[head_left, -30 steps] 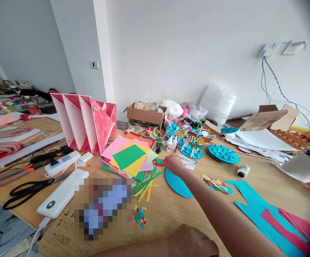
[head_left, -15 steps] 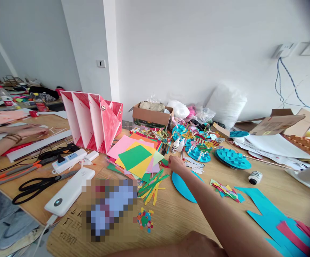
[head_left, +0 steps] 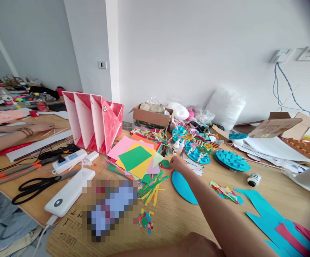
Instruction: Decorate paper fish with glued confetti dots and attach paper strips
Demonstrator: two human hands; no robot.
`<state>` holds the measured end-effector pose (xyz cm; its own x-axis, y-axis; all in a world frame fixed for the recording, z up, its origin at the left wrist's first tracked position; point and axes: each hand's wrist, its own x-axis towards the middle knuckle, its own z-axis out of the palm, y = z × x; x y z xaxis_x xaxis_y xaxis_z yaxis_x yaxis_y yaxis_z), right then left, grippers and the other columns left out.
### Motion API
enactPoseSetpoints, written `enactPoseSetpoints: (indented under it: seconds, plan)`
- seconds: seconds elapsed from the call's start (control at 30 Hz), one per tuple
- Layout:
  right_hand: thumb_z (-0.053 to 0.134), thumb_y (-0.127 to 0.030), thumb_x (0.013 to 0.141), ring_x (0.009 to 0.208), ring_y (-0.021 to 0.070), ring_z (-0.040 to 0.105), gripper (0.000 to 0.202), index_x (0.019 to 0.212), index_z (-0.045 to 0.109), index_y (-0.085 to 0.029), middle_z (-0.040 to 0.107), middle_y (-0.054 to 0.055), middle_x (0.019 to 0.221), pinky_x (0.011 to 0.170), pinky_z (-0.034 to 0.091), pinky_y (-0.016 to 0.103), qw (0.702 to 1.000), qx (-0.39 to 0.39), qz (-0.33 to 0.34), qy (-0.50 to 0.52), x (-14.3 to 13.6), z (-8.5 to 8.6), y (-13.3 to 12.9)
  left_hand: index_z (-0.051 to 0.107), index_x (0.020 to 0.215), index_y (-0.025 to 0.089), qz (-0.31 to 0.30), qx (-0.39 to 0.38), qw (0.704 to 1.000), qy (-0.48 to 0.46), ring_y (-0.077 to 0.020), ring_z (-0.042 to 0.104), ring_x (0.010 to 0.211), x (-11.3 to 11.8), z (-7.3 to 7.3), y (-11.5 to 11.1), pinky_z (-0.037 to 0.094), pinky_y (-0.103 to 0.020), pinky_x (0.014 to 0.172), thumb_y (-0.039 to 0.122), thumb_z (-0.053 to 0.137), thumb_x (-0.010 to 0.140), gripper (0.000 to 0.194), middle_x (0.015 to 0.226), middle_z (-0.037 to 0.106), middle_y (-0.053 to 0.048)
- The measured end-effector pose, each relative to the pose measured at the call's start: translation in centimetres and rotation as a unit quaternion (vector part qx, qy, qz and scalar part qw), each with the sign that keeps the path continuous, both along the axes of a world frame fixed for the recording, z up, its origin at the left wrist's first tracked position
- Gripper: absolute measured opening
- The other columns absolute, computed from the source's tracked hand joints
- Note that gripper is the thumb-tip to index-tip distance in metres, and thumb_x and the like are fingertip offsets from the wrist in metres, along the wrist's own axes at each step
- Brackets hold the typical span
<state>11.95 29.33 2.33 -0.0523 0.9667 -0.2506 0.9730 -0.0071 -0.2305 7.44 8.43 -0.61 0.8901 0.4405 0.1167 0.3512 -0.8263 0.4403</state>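
Observation:
My right hand reaches across the table with its fingers curled closed. What they hold, if anything, is hidden. A small green paper piece with a red edge lies at the fingertips; I cannot tell whether they touch it. Under the wrist and forearm is a blue paper disc, partly covered. White glue bottles stand just beyond the hand. At the bottom edge my left hand rests low near my right forearm, its fingers hidden from view. Green and yellow paper strips and small coloured paper dots lie left of the disc.
Stacked coloured paper, a red-and-white divided stand, scissors, a power bank and a blurred-out patch are leftward. Blue paper scraps and a toppled bottle lie right. Another person's hand is far left.
The view has shifted slightly. My right hand stays beside the green-and-red piece, and my left hand keeps its place. The other person's hand has moved a little to the right.

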Motion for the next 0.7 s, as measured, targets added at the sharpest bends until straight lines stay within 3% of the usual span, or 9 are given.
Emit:
enactPoseSetpoints:
  seconds: [0.13,0.23,0.37,0.57,0.7]
  plan:
    - [0.047,-0.032,0.083,0.091,0.0170,0.054,0.030,0.108,0.051,-0.016,0.053,0.006,0.109,0.076,0.047,0.037,0.998,-0.009,-0.002,0.069,2.0,1.5,-0.7,0.052,0.069,0.017,0.017,-0.009,0.999,0.028,-0.0150,0.062,0.066,-0.1,0.5,-0.2,0.033,-0.019,0.045,0.032,0.038,0.083,0.024,0.072,0.065,0.001]
    - [0.050,-0.025,0.080,0.074,0.0134,0.057,0.018,0.091,0.057,-0.012,0.060,0.003,0.084,0.066,0.047,0.029,0.990,0.002,-0.004,0.140,3.9,2.7,-2.3,0.053,0.074,0.017,0.038,0.019,0.999,-0.017,-0.0157,0.062,0.075,-0.1,-0.4,-0.3,0.040,-0.019,0.054,0.033,0.039,0.084,0.023,0.081,0.066,-0.002]
    - [0.050,-0.015,0.068,0.054,0.0092,0.051,0.005,0.071,0.054,-0.015,0.052,-0.004,0.054,0.053,0.040,0.022,0.970,0.022,-0.013,0.241,6.1,3.8,-6.0,0.052,0.074,0.017,0.045,0.047,0.994,-0.091,-0.0131,0.060,0.073,-0.3,-1.5,-0.6,0.041,-0.019,0.061,0.027,0.039,0.084,0.020,0.079,0.065,-0.001]
    - [0.050,-0.025,0.061,0.051,0.0086,0.046,0.009,0.065,0.052,-0.017,0.049,-0.005,0.053,0.051,0.036,0.022,0.940,0.024,-0.015,0.339,8.7,3.4,-12.7,0.051,0.064,0.016,0.081,-0.007,0.979,-0.189,-0.0096,0.053,0.061,-0.9,-0.8,-1.0,0.037,-0.017,0.058,0.017,0.044,0.079,0.017,0.063,0.058,0.001]
    - [0.052,-0.027,0.060,0.051,0.0089,0.042,0.010,0.061,0.053,-0.017,0.048,-0.004,0.053,0.050,0.032,0.022,0.924,0.035,-0.032,0.380,9.7,2.5,-15.8,0.049,0.064,0.015,0.188,-0.095,0.930,-0.301,-0.0089,0.047,0.058,-1.7,0.6,-0.5,0.035,-0.018,0.057,0.016,0.039,0.081,0.020,0.060,0.052,0.001]
